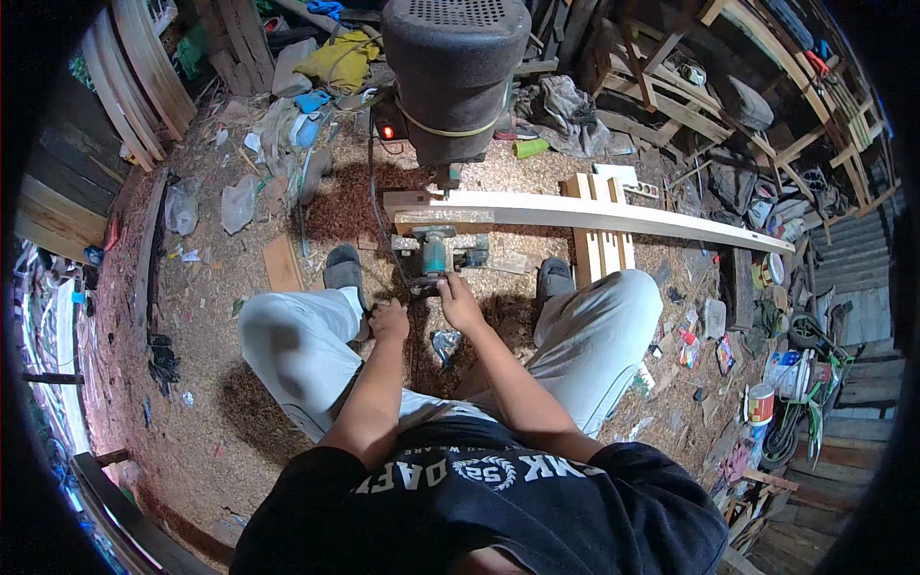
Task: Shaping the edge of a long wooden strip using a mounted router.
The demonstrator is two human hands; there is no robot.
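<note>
A dark motor housing (455,86) stands over a long pale wooden beam (652,218). The beam's left end lies under the machine's bit, beside a shorter wooden block (443,218). Nearer me is a green metal vise-like part (434,254) with a dark handwheel (425,285) at its near end. My right hand (461,305) is closed at the right side of this wheel, thumb and fingers on its rim. Just left of the wheel, my left hand (389,320) has its fingers curled. What it grips, if anything, is too small to make out.
Several slotted pale timbers (602,235) lie under the beam's middle. A black cable (374,192) hangs left of the motor, near a red-lit switch (387,131). Wood shavings and scraps cover the floor. Stacked wooden frames (671,96) stand at far right, a paint can (760,404) nearer.
</note>
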